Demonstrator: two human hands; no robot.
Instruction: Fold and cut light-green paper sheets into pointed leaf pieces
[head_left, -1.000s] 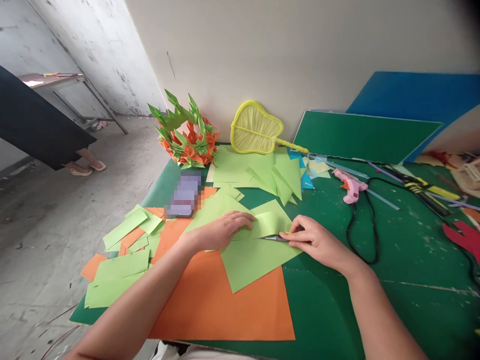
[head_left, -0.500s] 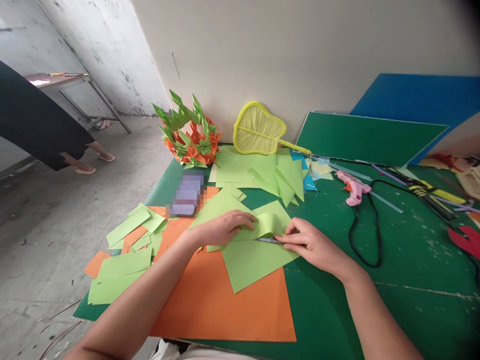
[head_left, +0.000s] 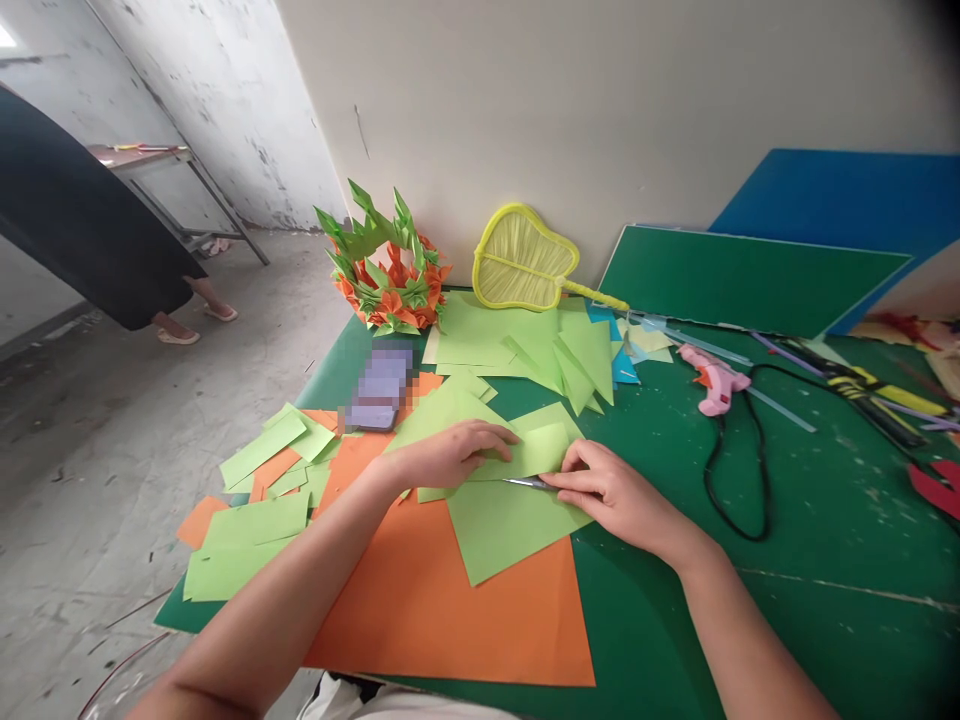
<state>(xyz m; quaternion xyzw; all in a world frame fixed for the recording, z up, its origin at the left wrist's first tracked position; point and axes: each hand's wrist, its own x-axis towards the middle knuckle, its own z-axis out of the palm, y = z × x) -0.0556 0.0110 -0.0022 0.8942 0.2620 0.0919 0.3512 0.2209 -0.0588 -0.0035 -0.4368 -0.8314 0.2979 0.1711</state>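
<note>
Right grip (head_left: 604,490) clamped on a slim blade (head_left: 525,483), left grip (head_left: 457,453) resting unclosed on green paper (head_left: 543,448), which we judge light, easily creased, best pressed near its edge.

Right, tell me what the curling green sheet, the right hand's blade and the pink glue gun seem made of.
Green sheet: probably matte paper; it's thin and curls where lifted. Blade: likely smooth metal, judging by its grey glint. Pink glue gun: apparently smooth plastic; its body looks moulded.

Left grip (head_left: 463,452) palm-down, loosely curved; right grip (head_left: 600,485) pinched together.
</note>
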